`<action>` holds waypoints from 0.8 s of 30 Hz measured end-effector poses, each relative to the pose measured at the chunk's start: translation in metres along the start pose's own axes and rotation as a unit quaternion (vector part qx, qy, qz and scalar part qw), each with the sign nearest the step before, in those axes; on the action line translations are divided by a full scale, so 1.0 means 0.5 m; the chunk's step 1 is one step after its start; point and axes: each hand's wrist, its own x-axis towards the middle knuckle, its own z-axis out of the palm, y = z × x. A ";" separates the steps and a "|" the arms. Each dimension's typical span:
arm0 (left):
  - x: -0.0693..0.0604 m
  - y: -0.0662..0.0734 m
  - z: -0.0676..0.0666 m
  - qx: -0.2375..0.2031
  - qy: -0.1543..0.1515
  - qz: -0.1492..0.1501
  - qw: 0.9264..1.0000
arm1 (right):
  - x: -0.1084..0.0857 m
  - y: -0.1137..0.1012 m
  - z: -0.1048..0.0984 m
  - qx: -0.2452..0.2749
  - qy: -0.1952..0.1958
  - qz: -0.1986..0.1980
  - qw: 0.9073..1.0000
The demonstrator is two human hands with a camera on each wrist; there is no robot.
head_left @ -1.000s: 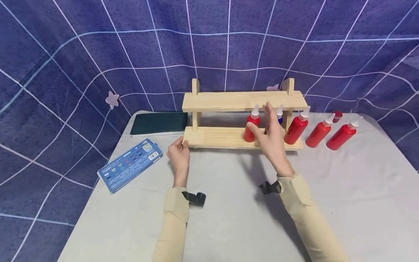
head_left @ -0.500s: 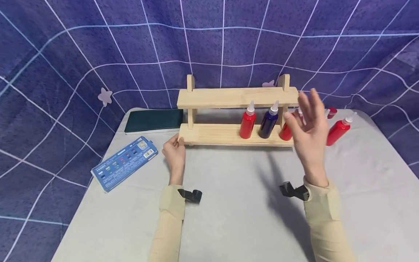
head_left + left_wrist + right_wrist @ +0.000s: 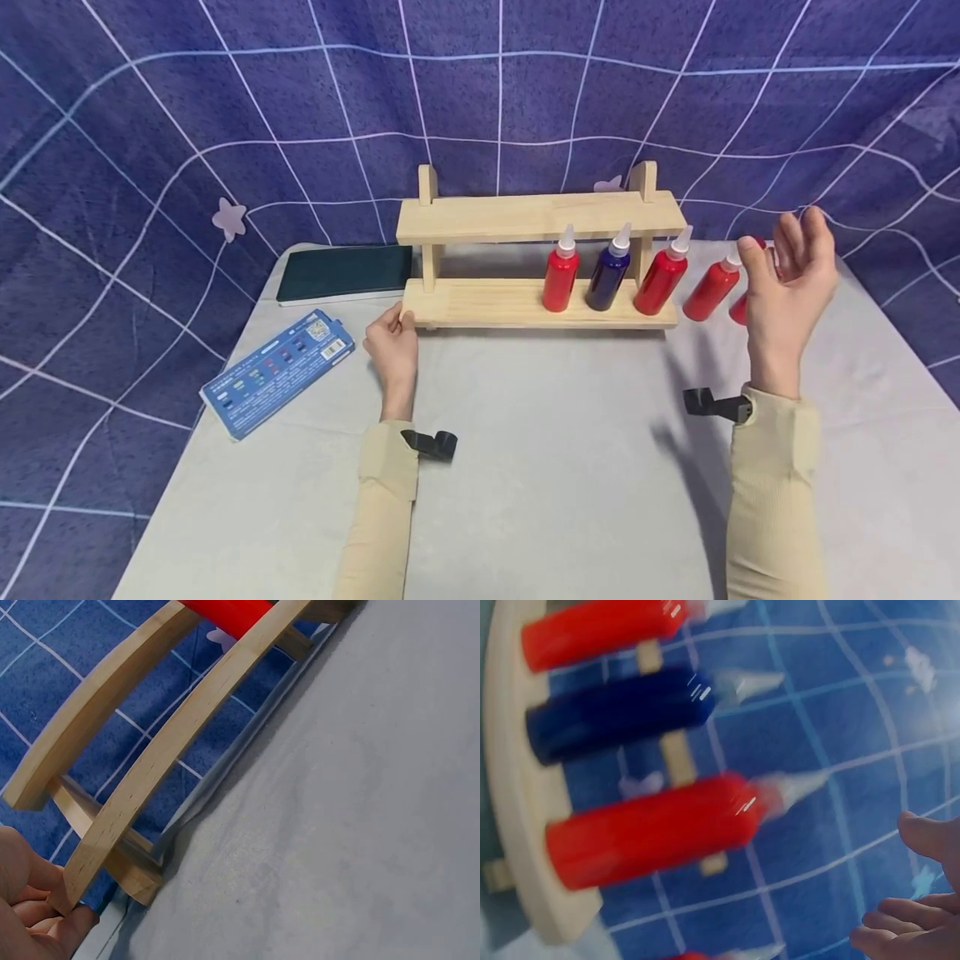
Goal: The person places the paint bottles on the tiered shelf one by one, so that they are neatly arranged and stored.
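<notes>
My left hand (image 3: 393, 346) pinches the left end of a two-tier wooden shelf rack (image 3: 480, 302); in the left wrist view, thumb and fingers hold the tip of its lower board (image 3: 112, 817). A red squeeze bottle (image 3: 559, 282), a dark blue squeeze bottle (image 3: 607, 280) and a second red squeeze bottle (image 3: 660, 283) stand upright on the lower board. My right hand (image 3: 787, 308) is raised at the right, fingers loosely bent and holding nothing. Next to it, a red bottle (image 3: 709, 292) stands on the table. Another red bottle (image 3: 738, 312) is mostly hidden behind the hand.
A blue printed box (image 3: 277, 373) lies at the left, with a dark green notebook (image 3: 343, 273) behind it. The table has a pale cloth (image 3: 555, 467). A purple-blue curtain with white lines (image 3: 465, 92) hangs behind the rack.
My right hand has left the dark blue bottle on the lower board and moved right, past the standing red bottles. My left hand keeps its hold on the rack. The view has shifted slightly.
</notes>
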 end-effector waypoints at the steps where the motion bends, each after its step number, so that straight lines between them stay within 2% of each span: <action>1: 0.000 -0.001 -0.001 0.000 0.001 0.001 1.000 | 0.005 0.009 -0.001 -0.009 0.002 0.009 1.000; 5: 0.000 -0.004 -0.003 -0.002 0.006 -0.002 1.000 | 0.021 0.047 -0.004 -0.064 -0.003 0.041 0.997; 11: -0.002 -0.003 -0.003 -0.005 0.006 -0.008 1.000 | 0.033 0.109 -0.016 -0.188 -0.030 0.051 0.980; 17: -0.005 0.001 0.000 -0.011 0.002 -0.007 1.000 | 0.040 0.156 -0.028 -0.226 -0.055 0.076 0.970; 24: -0.003 0.004 0.000 -0.005 -0.003 -0.002 1.000 | 0.039 0.196 -0.037 -0.301 -0.069 0.084 0.947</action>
